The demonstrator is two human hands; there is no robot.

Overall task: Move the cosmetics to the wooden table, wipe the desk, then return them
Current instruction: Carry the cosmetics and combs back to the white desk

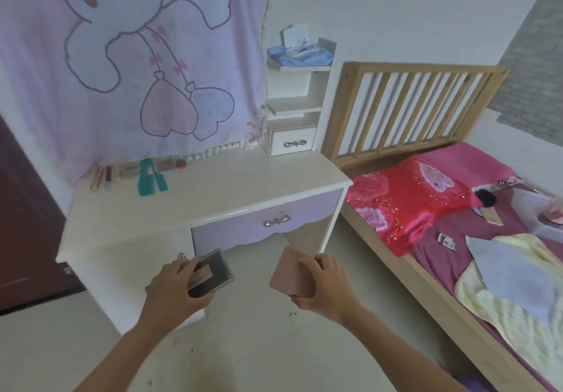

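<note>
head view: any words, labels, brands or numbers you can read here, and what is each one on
No text here reads clearly.
Dark case held in the left hand: tan label, too blurred to read.
Pink case held in the right hand: no print shows.
White sheet on the bed: fine print, too small.
Red pillow: small mark, illegible.
Small card: blurred.

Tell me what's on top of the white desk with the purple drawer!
At its back edge lie a teal plastic item, slim pinkish tubes and a small red pot. The hanging pink blanket hides anything farther back.
</note>
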